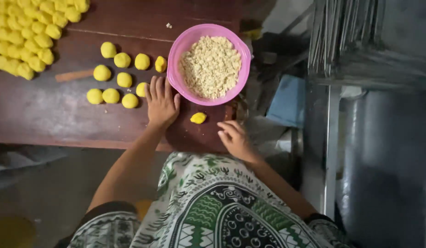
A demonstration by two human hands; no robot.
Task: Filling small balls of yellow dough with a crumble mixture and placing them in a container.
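- Where the dark wooden table (61, 115) nears its front edge, a small yellow dough piece (198, 118) is seen lying bare on the wood, apart from both hands.
- Its shape is a slightly flattened oval, with the long axis running roughly along the table's front edge, tilted a little upward toward the right.
- It is placed between the two hands: the left hand (161, 103) lies just to its left, the right hand (236, 138) just below and to its right, at the front edge.
- The left hand is laid flat on the wood, palm down, fingers extended and close together, nothing held.
- The right hand is loosely curled, fingers bent inward, nothing pinched.
- A pink bowl (176, 55) of pale crumbly filling is set just behind the piece, its rim touched by the left hand's thumb side.
- Rows of yellow dough balls (122, 60) are arranged left of the bowl, and a heap of more balls (29, 36) is gathered at the far left corner.
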